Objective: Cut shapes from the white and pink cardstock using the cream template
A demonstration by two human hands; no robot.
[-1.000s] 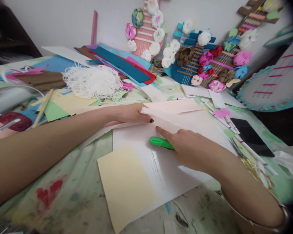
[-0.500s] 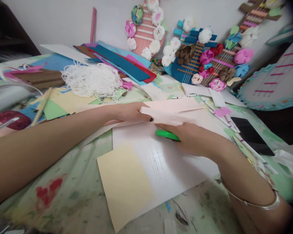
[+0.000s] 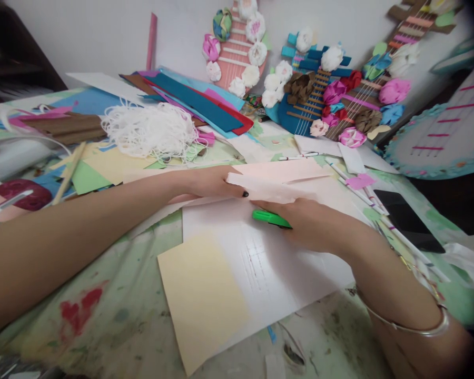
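My left hand reaches across the table and pinches the left edge of a pale pink paper sheet. My right hand grips a bright green cutter in its palm, and its fingers slip under the lower edge of the same pink sheet. Both hands rest over a large white sheet. A cream sheet lies on the white sheet's near left corner. A thin bangle circles my right wrist.
A tangle of white string and stacked coloured card lie at the back left. Paper guitars with paper flowers lean on the wall. A black phone and pens lie to the right. The tabletop is paint-stained.
My right hand slid up and to the right with the green cutter, from pointing a finger on the pink sheet to tucking its fingers under that sheet's edge. My left hand stayed put.
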